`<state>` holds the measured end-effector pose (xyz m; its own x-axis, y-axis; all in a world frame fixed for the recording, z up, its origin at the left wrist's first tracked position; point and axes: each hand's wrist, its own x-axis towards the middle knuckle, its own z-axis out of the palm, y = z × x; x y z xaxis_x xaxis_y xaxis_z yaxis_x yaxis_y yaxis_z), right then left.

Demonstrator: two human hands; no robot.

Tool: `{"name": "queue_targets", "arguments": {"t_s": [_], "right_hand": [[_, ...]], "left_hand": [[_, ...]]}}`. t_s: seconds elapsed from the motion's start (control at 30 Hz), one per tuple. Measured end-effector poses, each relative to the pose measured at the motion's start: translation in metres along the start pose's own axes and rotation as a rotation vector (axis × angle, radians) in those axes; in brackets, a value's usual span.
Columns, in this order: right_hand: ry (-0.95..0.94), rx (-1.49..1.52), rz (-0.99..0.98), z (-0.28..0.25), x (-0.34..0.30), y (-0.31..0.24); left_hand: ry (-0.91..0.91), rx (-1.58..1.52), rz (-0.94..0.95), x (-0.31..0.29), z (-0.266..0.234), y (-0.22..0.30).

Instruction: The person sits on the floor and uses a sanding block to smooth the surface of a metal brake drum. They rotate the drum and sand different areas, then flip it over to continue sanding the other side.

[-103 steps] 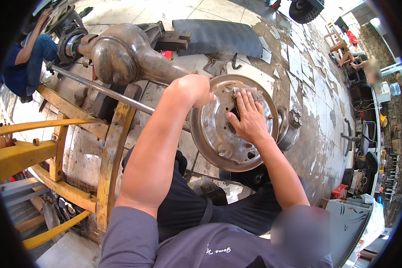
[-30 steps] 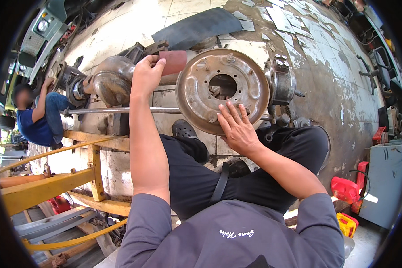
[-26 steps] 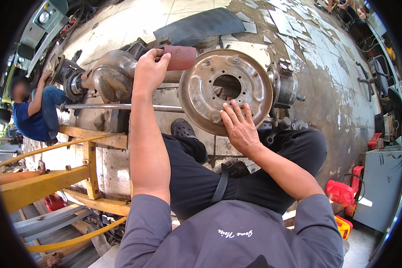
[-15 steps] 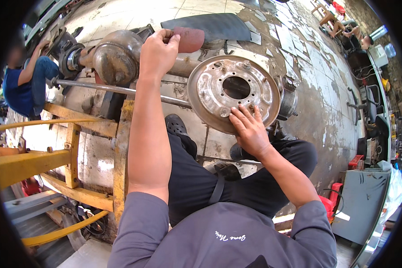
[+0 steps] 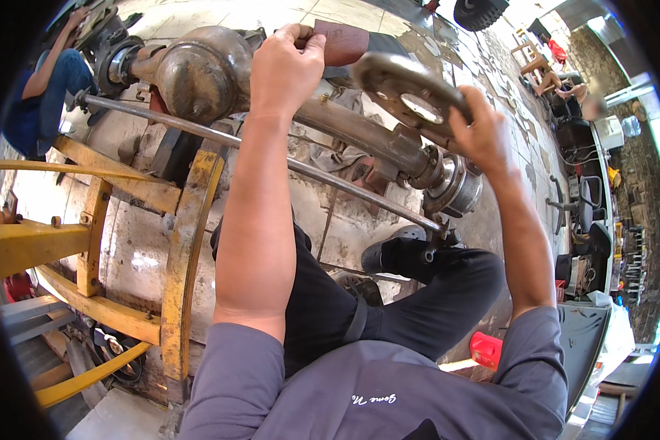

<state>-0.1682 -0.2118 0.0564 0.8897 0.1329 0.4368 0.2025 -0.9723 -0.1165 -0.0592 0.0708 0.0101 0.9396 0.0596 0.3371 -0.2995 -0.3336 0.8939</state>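
A curled piece of reddish-brown sandpaper is pinched between the thumb and fingers of my left hand, held out over the axle. My right hand grips the edge of a round metal backing plate, its fingers curled over the rim near the central hole. The plate is tilted steeply and slightly blurred, raised above the axle tube. Below my right hand, the hub end of the axle is exposed. My two hands are apart, with the plate close to the sandpaper.
A bulbous differential housing lies to the left. A long steel rod crosses in front of the axle. The yellow metal frame stands at my left. A co-worker sits at far left. A grey cabinet is at right.
My right hand, earlier flat on the plate's face, now grips its rim. The plate has been raised and tipped away, uncovering the axle end. My left hand has shifted right with the sandpaper.
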Motion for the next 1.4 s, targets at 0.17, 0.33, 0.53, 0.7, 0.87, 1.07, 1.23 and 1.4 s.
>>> {"name": "queue_targets", "arguments": {"t_s": [0.17, 0.33, 0.53, 0.7, 0.87, 1.07, 1.23, 1.4], "right_hand": [[0.222, 0.239, 0.240, -0.024, 0.030, 0.016], [0.364, 0.677, 0.540, -0.014, 0.013, 0.026], [0.350, 1.038, 1.105, 0.059, -0.079, 0.067], [0.324, 1.165, 1.356, 0.092, -0.150, 0.065], [0.132, 1.050, 1.173, 0.070, -0.150, 0.061], [-0.238, 0.472, 0.956, 0.005, -0.130, 0.059], [-0.182, 0.468, 0.851, -0.003, -0.113, 0.059], [-0.200, 0.422, 0.761, 0.015, -0.115, 0.075]], "left_hand": [[0.185, -0.093, 0.014, 0.009, -0.006, 0.001], [0.330, -0.207, -0.003, 0.021, -0.011, -0.014], [0.260, -0.163, 0.033, 0.005, -0.005, 0.000], [0.224, -0.121, 0.007, 0.009, 0.001, -0.003], [0.171, -0.045, 0.057, 0.006, 0.016, 0.002], [0.062, 0.050, 0.041, -0.003, 0.035, 0.006], [-0.063, 0.139, 0.011, -0.017, 0.042, 0.003], [-0.196, 0.254, 0.033, -0.027, 0.051, -0.002]]}}
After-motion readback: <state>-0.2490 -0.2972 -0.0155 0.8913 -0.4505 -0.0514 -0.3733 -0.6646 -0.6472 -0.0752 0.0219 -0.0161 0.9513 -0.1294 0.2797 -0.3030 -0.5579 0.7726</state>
